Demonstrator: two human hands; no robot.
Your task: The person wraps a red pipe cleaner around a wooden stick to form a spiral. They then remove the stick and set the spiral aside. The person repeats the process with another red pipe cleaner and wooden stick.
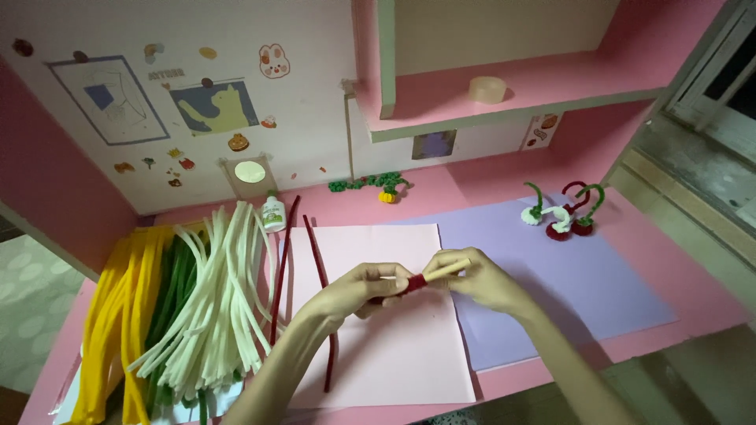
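Note:
My left hand [364, 287] and my right hand [480, 277] meet over a pink paper sheet [378, 346] in the middle of the desk. Between them is a thin pale wooden stick [447, 270] with a dark red pipe cleaner [413, 284] coiled around it. The right hand grips the stick's right end. The left hand's fingers pinch the red coil. Two long dark red pipe cleaners [316, 267] lie on the pink sheet's left side, one passing under my left forearm.
A heap of yellow, green and white pipe cleaners [197, 307] fills the left of the desk. A small glue bottle [273, 212] stands behind it. A purple sheet [567, 275] carries finished cherry shapes [563, 216]. A tape roll [487, 89] sits on the shelf.

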